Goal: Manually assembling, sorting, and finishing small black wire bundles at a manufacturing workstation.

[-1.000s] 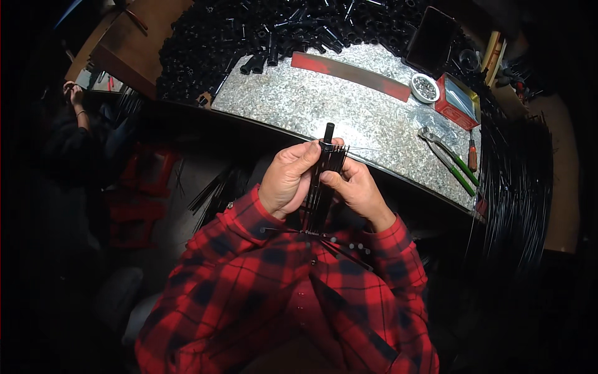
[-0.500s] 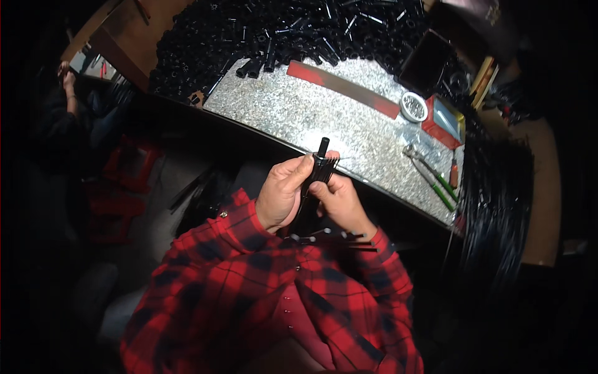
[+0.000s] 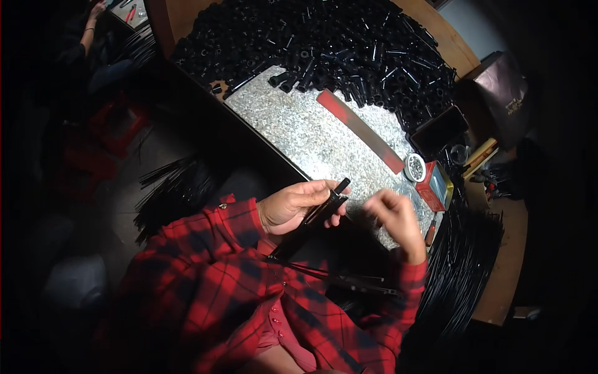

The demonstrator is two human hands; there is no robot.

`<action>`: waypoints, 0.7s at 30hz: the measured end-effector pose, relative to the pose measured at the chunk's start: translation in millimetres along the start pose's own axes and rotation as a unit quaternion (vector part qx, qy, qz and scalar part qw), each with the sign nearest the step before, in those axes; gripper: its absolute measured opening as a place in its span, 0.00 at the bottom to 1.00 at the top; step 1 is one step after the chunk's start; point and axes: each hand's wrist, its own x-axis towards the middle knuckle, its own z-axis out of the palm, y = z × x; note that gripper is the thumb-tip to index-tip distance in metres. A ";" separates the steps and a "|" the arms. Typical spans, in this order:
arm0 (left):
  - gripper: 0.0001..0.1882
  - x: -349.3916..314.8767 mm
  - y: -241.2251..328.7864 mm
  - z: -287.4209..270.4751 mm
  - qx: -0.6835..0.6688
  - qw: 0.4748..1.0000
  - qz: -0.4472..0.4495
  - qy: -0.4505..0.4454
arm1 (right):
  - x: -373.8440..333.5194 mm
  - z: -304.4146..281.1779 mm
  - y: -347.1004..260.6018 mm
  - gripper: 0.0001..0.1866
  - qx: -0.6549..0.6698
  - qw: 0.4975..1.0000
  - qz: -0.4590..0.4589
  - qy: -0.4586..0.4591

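Observation:
My left hand (image 3: 298, 206) is closed around what looks like a black umbrella frame (image 3: 324, 207). Its short dark shaft end sticks up past the thumb, and thin ribs trail down toward my shirt and out to the right. My right hand (image 3: 393, 218) is apart from the frame, over the right part of the speckled tabletop (image 3: 274, 118). Its fingers are curled and smeared by motion, so whether they hold anything is not clear.
Black tubular parts (image 3: 324, 50) are heaped at the back. A red-brown bar (image 3: 361, 132), a white cup of small metal pieces (image 3: 414, 167) and a red box (image 3: 434, 187) lie nearer. Thin black rods (image 3: 461, 274) bunch at the right. Another person's arm (image 3: 91, 28) shows far left.
My right hand has let go of the umbrella frame and moved right. My left hand keeps the frame, now tilted more. The view has turned; the green-handled pliers seen before no longer show.

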 end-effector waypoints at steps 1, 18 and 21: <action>0.18 0.9 -0.3 -1.3 -0.004 1.000 -0.006 -0.007 | 16.3 -10.7 -2.4 0.09 0.021 0.997 0.051 0.052; 0.20 -0.6 0.5 7.0 0.117 0.988 0.044 0.088 | 205.2 -7.0 37.0 0.09 -0.284 0.930 -0.046 0.230; 0.20 -2.6 -1.0 8.1 0.124 0.987 0.051 0.086 | 177.6 -10.7 14.6 0.09 -0.148 0.963 -0.017 0.224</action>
